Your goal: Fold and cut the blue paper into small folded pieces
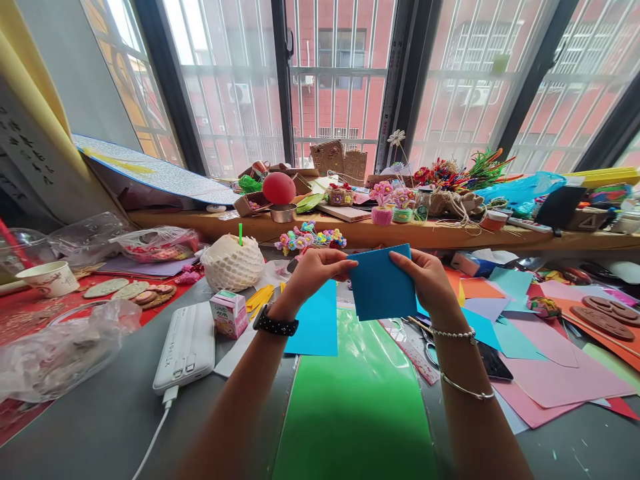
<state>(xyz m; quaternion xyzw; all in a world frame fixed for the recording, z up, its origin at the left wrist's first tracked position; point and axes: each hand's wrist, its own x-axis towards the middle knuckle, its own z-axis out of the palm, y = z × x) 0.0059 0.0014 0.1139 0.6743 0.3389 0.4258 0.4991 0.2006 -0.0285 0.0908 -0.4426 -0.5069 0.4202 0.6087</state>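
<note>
Between my two hands is a dark blue piece of paper point(384, 287), roughly square, held up above the table; its edges look doubled or folded. My left hand point(320, 270) pinches its upper left corner between thumb and fingers. At the upper right, my right hand point(425, 273) grips it with the thumb on the near face and the fingers hidden behind. Below lies a glossy green sheet point(360, 407). A brighter blue sheet point(320, 327) rests beside my left wrist, partly over the green one.
A white power bank point(186, 343) with a cable, a small pink carton point(229, 313) and a coconut in foam netting point(233, 262) stand left. Scissors point(431, 353) and coloured paper sheets point(555, 360) lie right. Craft pieces crowd the wooden sill point(220, 230).
</note>
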